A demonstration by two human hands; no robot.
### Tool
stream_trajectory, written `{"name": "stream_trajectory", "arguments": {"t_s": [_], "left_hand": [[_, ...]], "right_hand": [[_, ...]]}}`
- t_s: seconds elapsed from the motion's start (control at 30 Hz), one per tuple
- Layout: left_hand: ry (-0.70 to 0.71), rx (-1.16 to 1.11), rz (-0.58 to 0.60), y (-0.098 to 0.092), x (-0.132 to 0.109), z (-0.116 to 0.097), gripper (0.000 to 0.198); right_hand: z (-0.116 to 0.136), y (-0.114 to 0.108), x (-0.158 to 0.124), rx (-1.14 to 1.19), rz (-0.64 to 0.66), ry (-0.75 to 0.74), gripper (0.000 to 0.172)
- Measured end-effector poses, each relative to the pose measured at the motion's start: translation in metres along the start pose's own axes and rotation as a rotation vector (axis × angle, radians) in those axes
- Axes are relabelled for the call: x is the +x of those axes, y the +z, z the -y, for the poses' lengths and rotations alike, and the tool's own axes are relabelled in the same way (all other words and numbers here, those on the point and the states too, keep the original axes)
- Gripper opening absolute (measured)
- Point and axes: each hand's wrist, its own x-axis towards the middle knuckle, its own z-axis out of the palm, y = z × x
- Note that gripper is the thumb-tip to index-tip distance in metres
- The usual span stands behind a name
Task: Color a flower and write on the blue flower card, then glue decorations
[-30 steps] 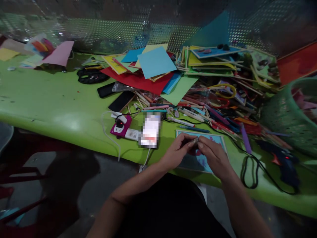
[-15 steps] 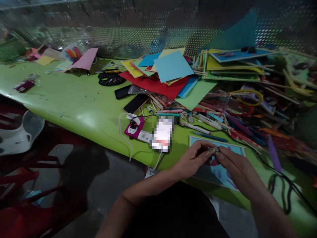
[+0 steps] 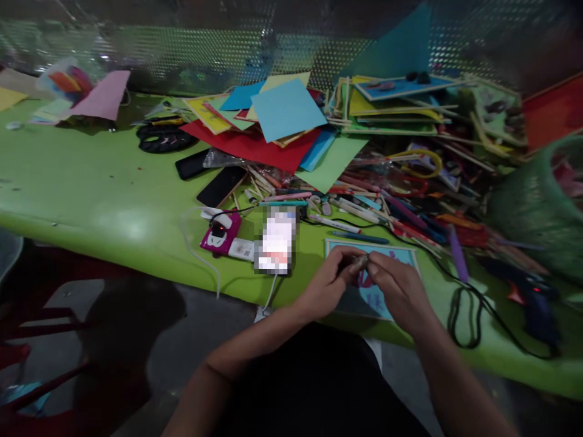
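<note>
My left hand (image 3: 328, 282) and my right hand (image 3: 397, 290) meet above a picture (image 3: 376, 306) near the front edge of the table. Between the fingertips of both is a small greyish piece (image 3: 361, 263) that looks like a pebble; its full shape is hidden by the fingers. Each hand is closed in a pinch on it. The picture has a light blue ground, purple and dark pink marks, and a thin pale frame. My forearms and hands cover part of it. Just beyond it lies a dark teal pen (image 3: 359, 237).
A lit phone (image 3: 276, 243) and a magenta power strip (image 3: 221, 233) are left of my hands. To the right lie a dark glue gun (image 3: 532, 297) and its looped black cord (image 3: 450, 321). Coloured paper (image 3: 288, 112), sticks, pens and a green basket (image 3: 514, 203) fill the back.
The view has swung right, so the table's things appear shifted left, and the glue gun and green basket have come into sight. Both hands still pinch the small piece over the picture.
</note>
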Motion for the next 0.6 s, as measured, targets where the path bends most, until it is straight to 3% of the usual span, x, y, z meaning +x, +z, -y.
{"name": "stream_trajectory", "arguments": {"t_s": [0.3, 0.6], "left_hand": [[-0.057, -0.065, 0.020, 0.002, 0.000, 0.001, 0.040], [0.030, -0.007, 0.055, 0.001, 0.000, 0.007, 0.036]], "right_hand": [[0.008, -0.008, -0.003, 0.102, 0.053, -0.010, 0.038], [0.013, -0.006, 0.001, -0.165, 0.021, 0.003, 0.030]]}}
